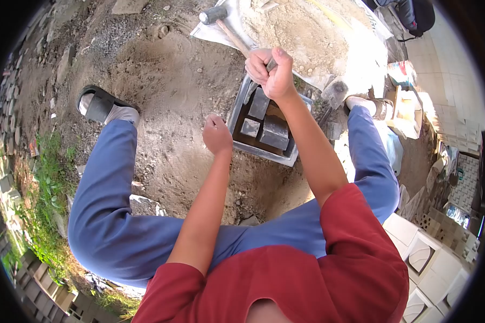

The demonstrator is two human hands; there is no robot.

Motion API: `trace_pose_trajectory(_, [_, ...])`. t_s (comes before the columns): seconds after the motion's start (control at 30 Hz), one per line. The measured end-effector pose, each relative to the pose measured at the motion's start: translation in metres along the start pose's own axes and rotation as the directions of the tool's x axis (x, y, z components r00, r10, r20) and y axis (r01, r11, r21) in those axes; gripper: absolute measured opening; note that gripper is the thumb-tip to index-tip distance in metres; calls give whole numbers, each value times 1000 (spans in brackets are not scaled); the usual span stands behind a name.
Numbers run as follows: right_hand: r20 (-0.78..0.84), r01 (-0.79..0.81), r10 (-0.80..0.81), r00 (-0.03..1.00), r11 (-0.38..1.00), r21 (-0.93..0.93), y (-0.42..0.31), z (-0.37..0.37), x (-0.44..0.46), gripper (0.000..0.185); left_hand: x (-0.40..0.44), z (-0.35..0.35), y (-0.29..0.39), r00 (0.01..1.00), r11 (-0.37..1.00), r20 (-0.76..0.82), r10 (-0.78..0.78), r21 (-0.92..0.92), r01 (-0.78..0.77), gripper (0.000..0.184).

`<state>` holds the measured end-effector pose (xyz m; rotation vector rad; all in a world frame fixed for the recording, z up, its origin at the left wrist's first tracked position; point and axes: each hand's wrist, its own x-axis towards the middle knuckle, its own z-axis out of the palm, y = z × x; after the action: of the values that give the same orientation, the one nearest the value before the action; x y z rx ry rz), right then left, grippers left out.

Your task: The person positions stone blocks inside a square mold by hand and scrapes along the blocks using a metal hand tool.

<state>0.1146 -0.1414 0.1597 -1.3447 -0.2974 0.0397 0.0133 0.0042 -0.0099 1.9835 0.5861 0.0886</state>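
My right hand (270, 72) blocks part of the grey-headed, wooden-handled hammer (233, 36), and that forearm covers a chunk of the square grey frame (264, 155). Left hand's (217, 134) fingertips are tucked outta sight. Red short-sleeved shirt's (285, 280) chopped off at the bottom; far-left clutter's just blurry mush.

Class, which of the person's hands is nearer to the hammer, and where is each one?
Right. The right hand is at the lower visible end of the hammer's handle; the left hand is apart from it, lower in the picture, beside the gray frame.
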Motion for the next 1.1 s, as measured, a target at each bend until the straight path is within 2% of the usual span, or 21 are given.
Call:
trace_pose_trajectory(0.03, [-15,-13,14,1000,999,43,-13,0,9,66,4,1,5,998,998,51,-31,48,28,43])
trace_pose_trajectory(0.1, [-5,21,-20,1000,996,90,-20,-4,14,65,11,3,16,999,999,35,-39,36,38,40])
trace_pose_trajectory(0.17, [8,68,-67,998,997,-40,13,-10,6,63,-2,-4,8,996,996,46,-73,57,71,38])
trace_pose_trajectory(0.23, [25,75,-74,997,997,-35,16,-9,10,63,5,0,13,999,987,29,-31,157,26,38])
trace_pose_trajectory(0.3, [21,-38,39,999,999,-34,3,-18,14,70,-2,-3,11,995,976,77,-70,213,52,38])
trace_pose_trajectory(0.37, [11,46,-46,999,999,-23,-31,-11,13,73,4,-2,16,992,986,75,-97,144,85,39])
trace_pose_trajectory(0.5, [19,84,-83,996,996,-9,21,-16,2,79,2,-5,21,998,999,62,-19,35,17,41])
trace_pose_trajectory(0.53, [13,-9,10,1000,999,-35,18,-22,6,78,3,-7,26,994,989,104,-42,147,26,42])
trace_pose_trajectory(0.57, [20,-6,7,1000,999,-41,16,-29,9,78,3,-8,28,987,965,148,-69,262,28,44])
trace_pose_trajectory(0.6, [-9,-31,31,999,999,-24,3,-28,7,77,-3,-9,25,985,965,158,-71,261,28,44])
trace_pose_trajectory(0.63, [-26,-48,48,999,999,-7,-8,-25,10,76,-3,-8,21,986,966,154,-61,258,20,45])
trace_pose_trajectory(0.67, [-69,-13,12,998,1000,-4,-22,-22,10,75,3,-4,21,990,968,136,-48,251,13,46])
trace_pose_trajectory(0.7, [-41,50,-47,998,997,53,-24,-24,8,74,7,-1,20,991,968,127,-51,252,17,46])
trace_pose_trajectory(0.77, [-75,14,-7,997,996,91,29,-31,0,74,1,0,16,999,984,34,30,173,-35,51])
trace_pose_trajectory(0.8, [47,-7,3,999,995,101,23,-30,3,74,3,-2,19,999,979,49,6,204,-16,51])
trace_pose_trajectory(0.83, [64,3,-9,998,995,97,18,-31,11,74,7,-1,23,999,981,32,13,193,-19,51])
trace_pose_trajectory(0.9, [1,-82,82,997,996,19,5,-30,10,76,4,-5,20,988,950,145,-60,311,12,45])
trace_pose_trajectory(1.0, [32,-67,66,997,998,20,-13,-26,11,77,3,-2,17,995,978,76,-69,203,52,44])
trace_pose_trajectory(1.1, [116,-85,91,989,995,-59,14,-14,7,81,4,-3,18,994,963,86,-66,265,41,44])
